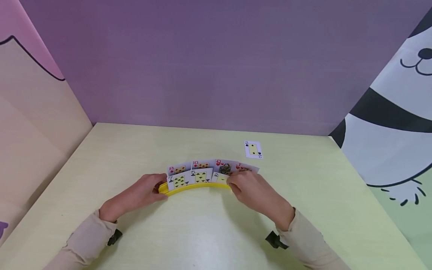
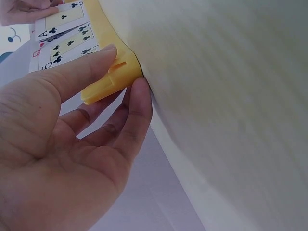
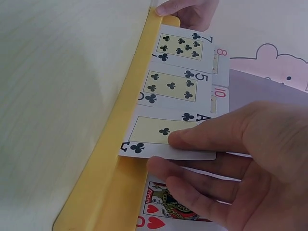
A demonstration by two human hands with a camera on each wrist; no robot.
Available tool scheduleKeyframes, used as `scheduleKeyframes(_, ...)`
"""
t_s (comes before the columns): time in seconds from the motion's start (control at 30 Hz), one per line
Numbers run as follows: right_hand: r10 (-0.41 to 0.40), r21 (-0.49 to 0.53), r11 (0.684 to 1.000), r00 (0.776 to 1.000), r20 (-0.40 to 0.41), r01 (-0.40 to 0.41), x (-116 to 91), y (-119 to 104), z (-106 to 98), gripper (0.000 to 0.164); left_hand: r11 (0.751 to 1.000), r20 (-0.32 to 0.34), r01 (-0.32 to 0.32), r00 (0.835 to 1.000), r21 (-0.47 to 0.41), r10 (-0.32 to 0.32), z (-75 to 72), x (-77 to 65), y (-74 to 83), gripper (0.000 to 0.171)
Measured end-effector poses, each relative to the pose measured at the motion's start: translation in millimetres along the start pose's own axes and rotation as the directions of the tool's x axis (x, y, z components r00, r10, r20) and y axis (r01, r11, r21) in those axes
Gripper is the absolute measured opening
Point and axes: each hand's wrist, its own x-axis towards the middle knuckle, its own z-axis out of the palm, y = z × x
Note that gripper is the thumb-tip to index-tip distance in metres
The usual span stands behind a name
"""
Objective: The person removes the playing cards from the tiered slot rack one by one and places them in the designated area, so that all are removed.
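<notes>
A curved yellow card holder (image 1: 199, 185) stands on the table with playing cards upright in two rows. My left hand (image 1: 146, 187) grips its left end, thumb (image 2: 89, 67) on one side and fingers on the other. My right hand (image 1: 253, 189) pinches the ace of clubs (image 3: 159, 129), whose lower edge is at the holder's front slot. Left of the ace in the front row are the five of clubs (image 1: 201, 176) and seven of clubs (image 1: 179, 180). Behind stand the eight of diamonds (image 1: 179, 168), ten of diamonds (image 1: 203, 164), queen of hearts (image 3: 166, 197) and a partly covered jack of hearts (image 1: 249, 166).
A black two (image 1: 253, 149) lies face up on the pale table (image 1: 189, 232), beyond the holder's right part. A purple panel (image 1: 216, 67) rises at the table's back edge, with printed panels at both sides.
</notes>
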Motion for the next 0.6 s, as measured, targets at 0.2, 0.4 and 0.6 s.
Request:
scheduleKeyframes(0.2, 0.014, -0.004, 1.0, 1.0, 0.011, -0.013, -1.6, 2.4, -2.5, 0.019, 1.0, 0.002, 0.005, 1.0, -0.002, -0.005, 0.6, 0.3, 0.6, 0.029)
scheduleKeyframes(0.4, 0.01, -0.001, 1.0, 1.0, -0.027, -0.01, -0.6, 1.7, -5.7, 0.028, 1.0, 0.002, 0.017, 1.0, 0.01, -0.017, 0.6, 0.8, 1.3, 0.029)
scheduleKeyframes(0.6, -0.015, 0.031, 0.999, 0.998, -0.055, 0.017, -2.4, -1.2, -12.9, 0.016, 1.0, -0.002, 0.018, 1.0, 0.006, -0.018, 0.3, -0.7, 2.1, 0.031)
